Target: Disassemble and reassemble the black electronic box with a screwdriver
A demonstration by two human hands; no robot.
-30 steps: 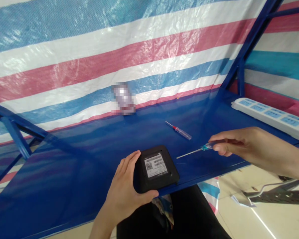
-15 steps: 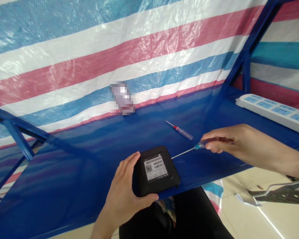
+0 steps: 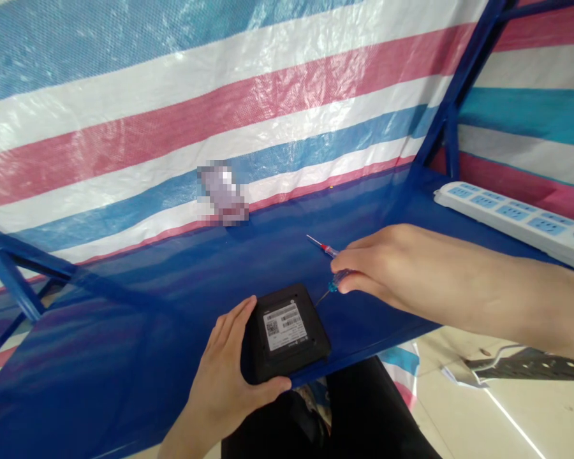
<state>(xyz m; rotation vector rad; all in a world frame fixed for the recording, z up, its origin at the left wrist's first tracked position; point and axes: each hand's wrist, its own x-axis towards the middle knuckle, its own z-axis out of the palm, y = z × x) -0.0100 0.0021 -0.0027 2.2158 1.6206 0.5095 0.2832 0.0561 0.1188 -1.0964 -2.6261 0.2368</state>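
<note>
A flat, square black device (image 3: 310, 354) with rounded corners lies near the table's front edge, a white label (image 3: 286, 326) with a QR code and barcodes facing up. My left hand (image 3: 229, 357) grips its left side, fingers along the far edge and thumb at the near corner. In my right hand (image 3: 377, 261) is a screwdriver (image 3: 335, 284) with a clear and blue handle. Its thin shaft slopes down to the device's right side; I cannot tell whether the tip is inside a gap. A second screwdriver (image 3: 323, 247), red-collared, lies just behind, its handle partly hidden by my right hand.
A white power strip (image 3: 511, 213) lies at the right of the blue table (image 3: 172, 319). A blurred-out object (image 3: 224, 193) leans against the striped sheet (image 3: 249, 108) at the back. Blue metal frame bars (image 3: 452, 137) stand at both sides.
My right hand has moved left and in closer to the device, bringing the screwdriver's handle nearer and steeper. It now covers part of the red-collared screwdriver. My left hand keeps its hold.
</note>
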